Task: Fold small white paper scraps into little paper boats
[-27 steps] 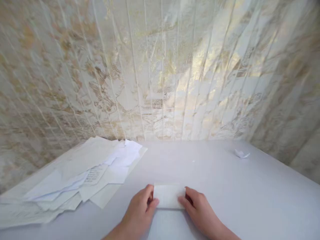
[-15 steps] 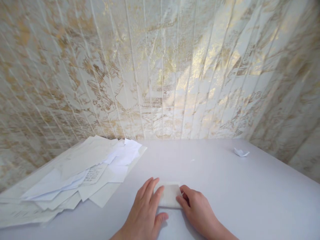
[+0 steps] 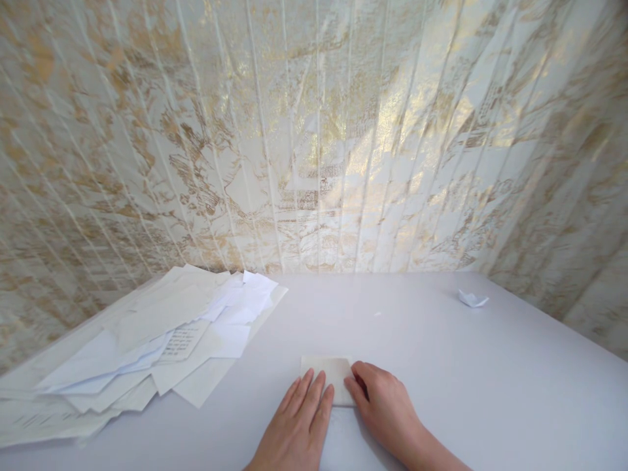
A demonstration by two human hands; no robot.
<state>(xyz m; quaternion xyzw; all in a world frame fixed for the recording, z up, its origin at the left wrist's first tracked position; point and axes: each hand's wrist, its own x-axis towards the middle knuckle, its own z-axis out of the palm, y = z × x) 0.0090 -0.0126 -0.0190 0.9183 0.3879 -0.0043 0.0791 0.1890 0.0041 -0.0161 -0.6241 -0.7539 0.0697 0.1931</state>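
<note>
A small folded piece of off-white paper (image 3: 338, 373) lies flat on the white table in front of me. My left hand (image 3: 301, 415) rests palm down, its outstretched fingers pressing on the paper's near left part and hiding that corner. At the paper's right edge, my right hand (image 3: 385, 402) pinches it between thumb and curled fingers. The fingertips of the right hand are partly hidden behind the hand itself.
A loose pile of paper sheets (image 3: 206, 347), some with printed or written lines, covers the table's left side. A small folded white paper (image 3: 473, 299) sits at the back right. A tiny scrap (image 3: 377, 314) lies mid-table. Behind stands a patterned gold-and-white wall covering (image 3: 314, 144).
My left hand has come down and slightly right, from hovering at the paper's left edge with thumb spread to lying flat across its near left part. My right hand has barely moved.
</note>
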